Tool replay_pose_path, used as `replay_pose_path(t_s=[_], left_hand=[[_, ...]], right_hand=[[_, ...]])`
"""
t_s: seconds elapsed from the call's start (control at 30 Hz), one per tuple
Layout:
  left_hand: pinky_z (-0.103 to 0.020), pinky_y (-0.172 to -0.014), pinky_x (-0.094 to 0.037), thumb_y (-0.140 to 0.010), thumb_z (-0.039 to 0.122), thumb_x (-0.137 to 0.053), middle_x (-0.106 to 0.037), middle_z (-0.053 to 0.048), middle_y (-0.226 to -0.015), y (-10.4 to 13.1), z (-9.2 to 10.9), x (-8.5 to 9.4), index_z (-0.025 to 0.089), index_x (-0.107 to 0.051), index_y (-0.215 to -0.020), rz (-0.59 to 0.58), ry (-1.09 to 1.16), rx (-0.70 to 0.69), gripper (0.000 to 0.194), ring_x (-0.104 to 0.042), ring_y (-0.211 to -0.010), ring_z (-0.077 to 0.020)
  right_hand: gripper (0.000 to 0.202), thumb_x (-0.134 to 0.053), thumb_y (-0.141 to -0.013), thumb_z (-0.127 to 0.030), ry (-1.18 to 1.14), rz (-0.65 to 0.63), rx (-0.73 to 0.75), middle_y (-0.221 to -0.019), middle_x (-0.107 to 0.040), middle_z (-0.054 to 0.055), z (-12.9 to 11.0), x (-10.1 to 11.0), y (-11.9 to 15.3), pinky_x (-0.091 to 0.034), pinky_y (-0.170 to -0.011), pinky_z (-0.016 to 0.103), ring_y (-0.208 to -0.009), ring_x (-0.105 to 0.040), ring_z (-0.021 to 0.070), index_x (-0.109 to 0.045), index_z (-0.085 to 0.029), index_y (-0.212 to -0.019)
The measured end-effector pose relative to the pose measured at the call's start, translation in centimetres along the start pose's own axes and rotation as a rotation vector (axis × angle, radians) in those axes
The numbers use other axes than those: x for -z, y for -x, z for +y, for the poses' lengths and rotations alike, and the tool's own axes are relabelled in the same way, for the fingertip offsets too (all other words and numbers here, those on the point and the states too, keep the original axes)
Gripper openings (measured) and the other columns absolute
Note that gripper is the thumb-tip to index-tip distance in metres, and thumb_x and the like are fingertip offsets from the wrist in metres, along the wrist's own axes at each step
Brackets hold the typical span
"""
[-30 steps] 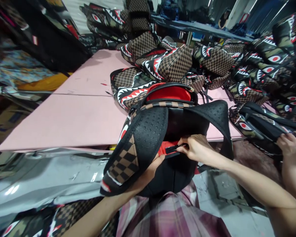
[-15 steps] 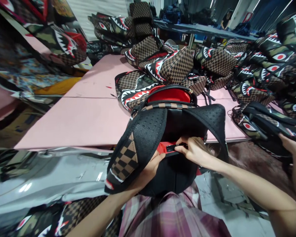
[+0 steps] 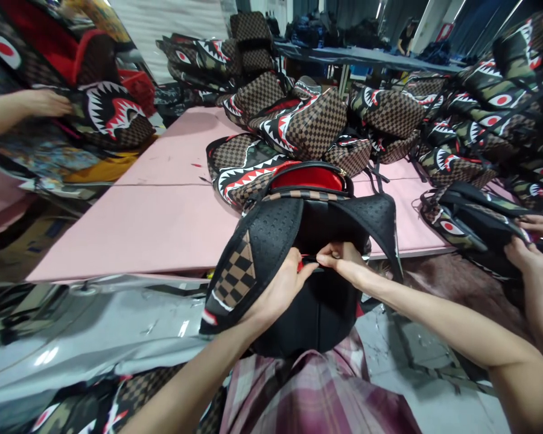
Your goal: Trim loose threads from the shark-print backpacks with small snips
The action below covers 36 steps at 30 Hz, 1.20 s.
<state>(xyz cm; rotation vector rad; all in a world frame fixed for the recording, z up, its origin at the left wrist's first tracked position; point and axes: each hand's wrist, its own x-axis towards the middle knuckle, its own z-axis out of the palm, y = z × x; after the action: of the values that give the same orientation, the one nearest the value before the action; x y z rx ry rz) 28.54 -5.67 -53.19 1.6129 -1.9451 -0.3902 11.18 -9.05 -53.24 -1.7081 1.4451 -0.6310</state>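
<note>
A black backpack [image 3: 317, 319] with brown-checked trim stands propped between my lap and the table edge, its back panel and padded shoulder straps facing me. My left hand [image 3: 284, 283] reaches under the left strap [image 3: 253, 247] and pinches the edge of an opening in the back panel. Close beside it, my right hand [image 3: 344, 262] has thumb and finger pressed together at the same opening. A sliver of red lining [image 3: 300, 263] shows between the hands. Whatever small part the fingertips cover is hidden. Higher up, the bag's top gapes, showing a red inside [image 3: 310, 178].
The pink table [image 3: 154, 229] bears several shark-mouth backpacks [image 3: 308, 123] behind mine, with more piled at right [image 3: 493, 108]. A co-worker's hands [image 3: 527, 253] work on a bag at right. Another person's hand [image 3: 47, 103] holds a bag at left. More bags lie low at left [image 3: 140, 392].
A small black piece seen by my right hand at the opening is now out of sight. My hands have drawn closer together, and less red lining shows. A person's hand has appeared at left.
</note>
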Motion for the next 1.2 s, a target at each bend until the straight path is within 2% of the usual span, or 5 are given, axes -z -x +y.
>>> replay_pose_path(t_s=[0.2,0.4,0.63,1.1,1.2], left_hand=[[-0.021,-0.047,-0.023,-0.078,0.027,-0.051,-0.044,0.002,-0.053,-1.8,1.8,-0.1,0.012,-0.05,-0.065,-0.173,0.058,0.295,0.02,-0.035,-0.044,-0.0067],[-0.023,-0.047,-0.019,-0.078,0.021,-0.045,-0.04,0.0,-0.05,-1.4,1.8,0.1,0.013,-0.052,-0.061,-0.136,-0.169,0.199,0.02,-0.034,-0.045,-0.0088],[-0.026,-0.053,-0.021,-0.085,0.026,-0.036,-0.051,-0.003,-0.069,-1.1,-1.2,-0.6,0.014,-0.049,-0.073,0.123,-0.351,0.048,0.021,-0.039,-0.052,-0.0107],[-0.021,-0.055,-0.032,-0.081,0.036,-0.043,-0.048,0.001,-0.065,-1.1,-1.6,0.0,0.014,-0.052,-0.074,0.124,0.241,0.156,0.025,-0.041,-0.055,-0.0091],[-0.022,-0.063,-0.036,-0.081,0.041,-0.043,-0.052,-0.001,-0.069,-1.3,-1.9,0.8,0.014,-0.053,-0.071,0.027,0.382,0.118,0.03,-0.047,-0.065,-0.0117]], right_hand=[[0.019,-0.056,-0.075,-0.036,0.112,0.03,0.012,-0.078,-0.063,-0.002,-1.2,0.3,0.4,-0.036,-0.065,0.023,-0.074,-0.056,0.0124,-0.065,-0.021,-0.081],[0.025,-0.052,-0.081,-0.036,0.521,0.076,0.216,-0.091,-0.063,0.002,-1.2,1.3,0.8,-0.034,-0.071,0.026,-0.087,-0.057,0.0174,-0.061,-0.018,-0.097],[0.027,-0.05,-0.084,-0.037,0.485,0.008,0.181,-0.095,-0.063,0.002,-1.1,1.2,1.1,-0.035,-0.073,0.023,-0.093,-0.057,0.0159,-0.06,-0.018,-0.1],[0.022,-0.048,-0.084,-0.037,0.627,0.037,0.227,-0.084,-0.064,0.002,-1.8,0.0,-0.7,-0.032,-0.068,0.027,-0.084,-0.058,0.0184,-0.063,-0.021,-0.087],[0.021,-0.047,-0.085,-0.033,0.514,0.07,0.252,-0.085,-0.064,0.002,-1.9,0.5,-0.9,-0.033,-0.068,0.025,-0.082,-0.057,0.0156,-0.063,-0.019,-0.087]])
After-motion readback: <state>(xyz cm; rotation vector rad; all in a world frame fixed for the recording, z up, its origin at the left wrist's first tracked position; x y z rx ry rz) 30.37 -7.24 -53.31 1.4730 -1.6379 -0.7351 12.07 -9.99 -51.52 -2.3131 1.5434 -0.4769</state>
